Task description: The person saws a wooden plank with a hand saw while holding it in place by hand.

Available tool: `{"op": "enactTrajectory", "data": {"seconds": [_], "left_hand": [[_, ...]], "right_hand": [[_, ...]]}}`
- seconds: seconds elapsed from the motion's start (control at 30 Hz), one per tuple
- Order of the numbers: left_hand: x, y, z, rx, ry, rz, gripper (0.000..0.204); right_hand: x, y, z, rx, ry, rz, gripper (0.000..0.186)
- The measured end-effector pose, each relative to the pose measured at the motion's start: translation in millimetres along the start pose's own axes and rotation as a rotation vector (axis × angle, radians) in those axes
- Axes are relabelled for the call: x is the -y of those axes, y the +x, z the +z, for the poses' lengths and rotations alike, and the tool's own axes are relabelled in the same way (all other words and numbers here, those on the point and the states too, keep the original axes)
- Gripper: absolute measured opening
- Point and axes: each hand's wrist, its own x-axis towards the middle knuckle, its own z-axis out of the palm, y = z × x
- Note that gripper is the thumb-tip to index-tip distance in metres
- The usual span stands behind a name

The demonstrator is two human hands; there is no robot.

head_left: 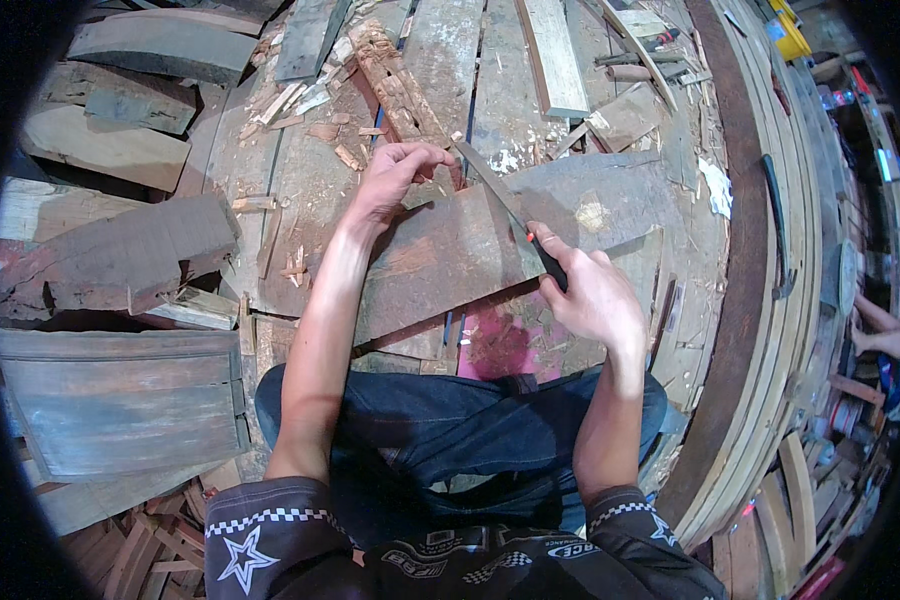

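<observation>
My right hand (600,295) is wrapped round the black and orange handle of a long, narrow-bladed tool (492,182). Whether it is a knife or a saw I cannot tell. Its blade points up and to the left, over a wide weathered plank (420,265) that lies slantwise in front of my lap. Beyond the plank's far edge, close to the blade's tip, my left hand (402,172) is closed with thumb and forefinger together. Anything pinched there is too small to make out. A worn, splintered wood strip (395,80) lies just past my left hand.
Thick wood offcuts (120,145) are piled on the left, above a grey panel (120,400). A pale squared timber (553,60) lies at the far side. On the right, a black-handled tool (775,215) rests by long stacked boards (770,380). Wood chips (295,265) litter the floor.
</observation>
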Motion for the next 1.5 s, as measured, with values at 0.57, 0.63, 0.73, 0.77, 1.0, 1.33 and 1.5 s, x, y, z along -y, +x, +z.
{"op": "enactTrajectory", "data": {"seconds": [0.57,0.63,0.73,0.77,1.0,1.33,1.5], "left_hand": [[3.1,0.1,-0.3,-0.017,-0.077,-0.109,0.022],[2.3,0.5,1.1,-0.021,-0.074,-0.142,0.022],[0.5,-0.3,3.7,-0.016,-0.064,-0.123,0.022],[1.9,-0.3,3.7,-0.015,-0.064,-0.124,0.022],[6.9,1.1,1.5,-0.005,-0.025,-0.103,0.022],[11.5,3.3,-1.1,-0.004,-0.038,-0.133,0.022],[16.2,6.0,-1.8,-0.024,-0.083,-0.115,0.023]], "right_hand": [[0.0,0.5,-0.3,0.032,0.004,0.014,0.062],[-1.9,0.2,0.8,0.023,0.005,0.008,0.062],[2.0,0.5,-2.2,0.037,-0.002,0.023,0.063],[3.4,0.7,-3.2,0.059,-0.009,0.044,0.063],[-0.4,1.1,-0.2,0.036,-0.001,0.011,0.062],[-4.4,1.6,2.5,0.014,0.005,-0.003,0.063],[-5.9,1.3,5.0,-0.023,0.011,-0.028,0.063]]}}
